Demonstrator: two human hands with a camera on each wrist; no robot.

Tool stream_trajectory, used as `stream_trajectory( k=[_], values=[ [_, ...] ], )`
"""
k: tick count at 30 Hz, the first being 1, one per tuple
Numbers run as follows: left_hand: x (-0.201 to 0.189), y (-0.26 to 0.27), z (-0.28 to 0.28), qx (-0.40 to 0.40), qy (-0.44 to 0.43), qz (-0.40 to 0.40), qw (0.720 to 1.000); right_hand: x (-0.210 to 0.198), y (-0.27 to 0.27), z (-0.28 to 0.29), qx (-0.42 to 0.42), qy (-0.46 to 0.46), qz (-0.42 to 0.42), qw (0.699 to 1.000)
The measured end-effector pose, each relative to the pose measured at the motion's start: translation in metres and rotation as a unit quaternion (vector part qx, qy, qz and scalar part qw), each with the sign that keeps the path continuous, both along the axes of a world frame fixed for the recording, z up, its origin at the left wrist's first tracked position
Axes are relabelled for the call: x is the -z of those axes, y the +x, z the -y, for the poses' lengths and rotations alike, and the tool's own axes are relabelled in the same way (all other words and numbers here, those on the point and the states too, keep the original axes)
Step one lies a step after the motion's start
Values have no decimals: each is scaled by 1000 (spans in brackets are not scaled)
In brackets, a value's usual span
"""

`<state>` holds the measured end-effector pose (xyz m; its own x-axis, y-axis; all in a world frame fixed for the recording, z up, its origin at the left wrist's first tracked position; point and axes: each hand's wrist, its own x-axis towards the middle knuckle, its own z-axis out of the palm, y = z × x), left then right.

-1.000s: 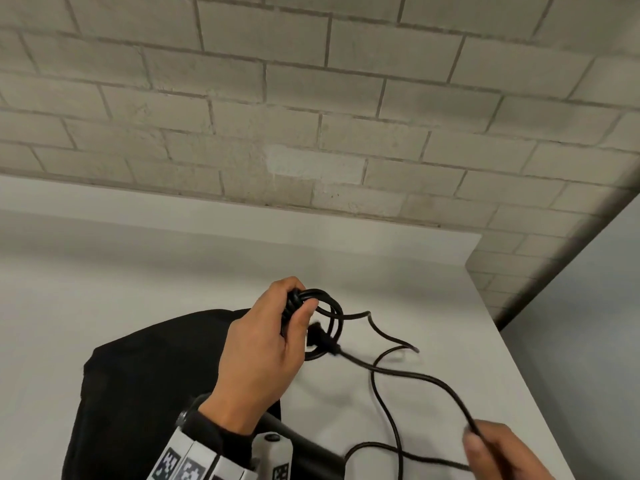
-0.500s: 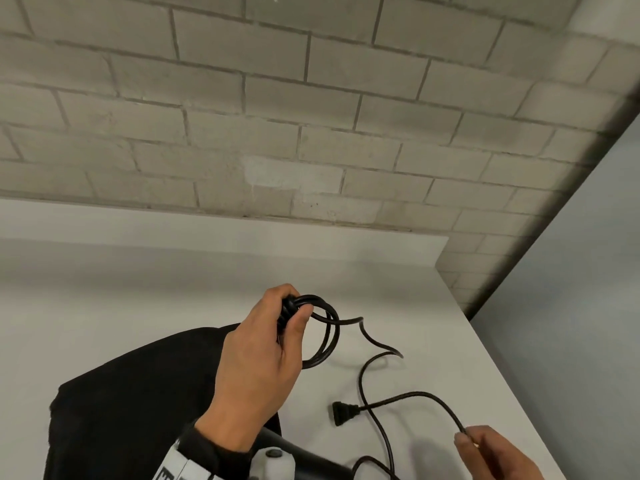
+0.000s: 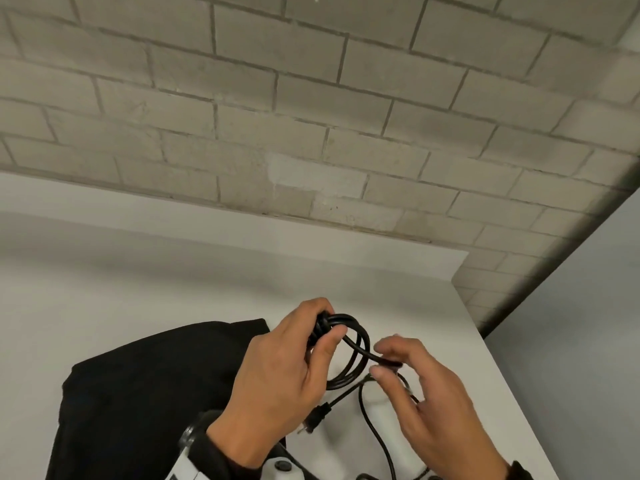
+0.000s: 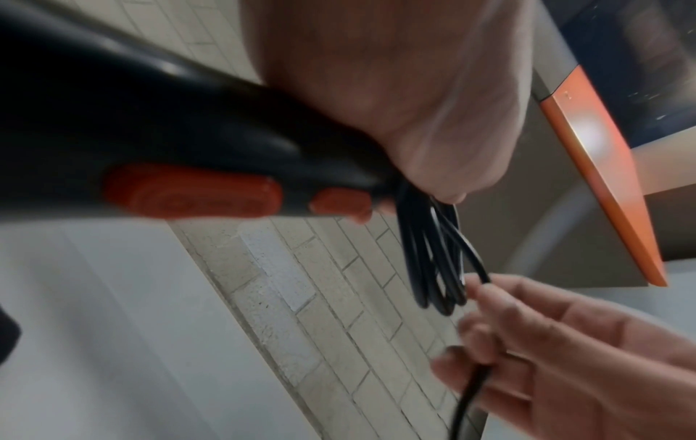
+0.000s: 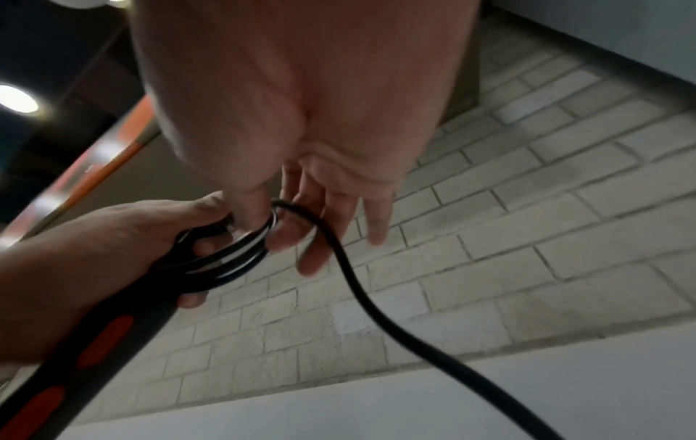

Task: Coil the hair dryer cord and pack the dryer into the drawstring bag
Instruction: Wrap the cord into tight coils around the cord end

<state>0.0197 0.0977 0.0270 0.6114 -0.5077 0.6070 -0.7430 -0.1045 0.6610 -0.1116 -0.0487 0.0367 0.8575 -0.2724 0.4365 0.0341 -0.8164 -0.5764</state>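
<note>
My left hand (image 3: 323,337) grips a small coil of black cord (image 3: 356,355) together with the end of the hair dryer's handle. The handle (image 4: 188,190) is black with orange-red buttons; in the head view the wrist hides most of it. Just right of the coil, my right hand (image 3: 382,359) pinches the cord between thumb and forefinger. The other right fingers (image 5: 371,217) are spread. Loose cord (image 3: 377,438) hangs from that pinch, and the plug (image 3: 313,419) dangles below the coil. Under my left forearm the black drawstring bag (image 3: 156,393) lies flat on the table.
The white table (image 3: 138,289) runs back to a grey brick wall (image 3: 311,133). Its right edge (image 3: 502,375) drops off close to my right hand. An orange-edged panel (image 4: 602,178) shows overhead in the left wrist view.
My right hand has risen from the lower right to the coil, bringing a length of cord with it. The plug has swung in under the coil. My left hand keeps its grip.
</note>
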Motion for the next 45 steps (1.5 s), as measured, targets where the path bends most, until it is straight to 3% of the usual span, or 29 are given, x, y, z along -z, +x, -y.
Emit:
stream_trajectory(
  k=[4, 7, 18, 28, 36, 42, 45],
  values=[
    [-4, -3, 1, -3, 3, -12, 1000, -18, -3, 3, -37, -120, 111, 986],
    [-5, -6, 3, 1, 11, -10, 1000, -32, -3, 3, -57, -146, 125, 980],
    [-11, -13, -2, 42, -14, 21, 999, -68, 21, -2, -75, -34, 92, 992],
    [-4, -16, 2, 45, -36, 54, 997, -58, 31, -11, -100, 132, 45, 985],
    [-4, -20, -3, 46, -42, 56, 997, -34, 34, -9, -105, 269, 38, 957],
    [-3, -20, -2, 36, -37, 45, 998, -25, 22, -7, -147, 278, 35, 948],
    [-2, -19, -1, 43, -42, 42, 997, -22, 15, -10, -164, 221, 7, 961]
  ],
)
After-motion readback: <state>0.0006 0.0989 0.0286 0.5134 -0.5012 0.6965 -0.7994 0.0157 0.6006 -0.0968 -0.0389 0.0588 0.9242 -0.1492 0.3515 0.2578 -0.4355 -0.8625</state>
